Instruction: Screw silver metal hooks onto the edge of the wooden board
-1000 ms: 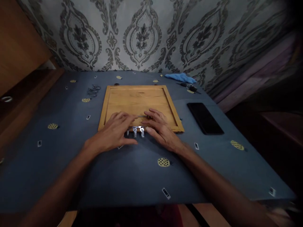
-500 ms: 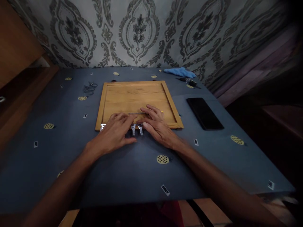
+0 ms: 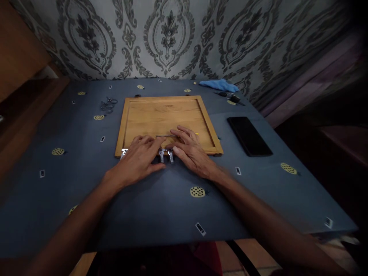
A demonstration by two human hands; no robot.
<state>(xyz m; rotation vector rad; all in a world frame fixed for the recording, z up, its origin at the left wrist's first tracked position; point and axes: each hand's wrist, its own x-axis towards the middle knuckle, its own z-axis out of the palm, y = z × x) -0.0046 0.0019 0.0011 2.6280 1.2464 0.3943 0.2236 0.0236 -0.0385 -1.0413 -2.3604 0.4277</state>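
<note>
Tablecloth (image 3: pixel 143 218): blue-grey, pineapple-printed, spread beneath the wooden panel (image 3: pixel 163 117), which lies flat.
Left hand (image 3: pixel 140 155): over the panel's front edge, palm down, thumb spread well away from curved fingers.
Right hand (image 3: pixel 191 155): over the same edge, farther right, fingers bent and slightly parted; whether it pinches anything I cannot tell.
Metal fittings (image 3: pixel 161 155): two at the panel's front edge between the hands, another at its front-left corner.
Thin rod (image 3: pixel 165 135): on the panel's front part, partly under the right fingers.
Phone (image 3: pixel 249 136): right of the panel.
Blue cloth (image 3: pixel 219 84): beyond the panel's far-right corner.
</note>
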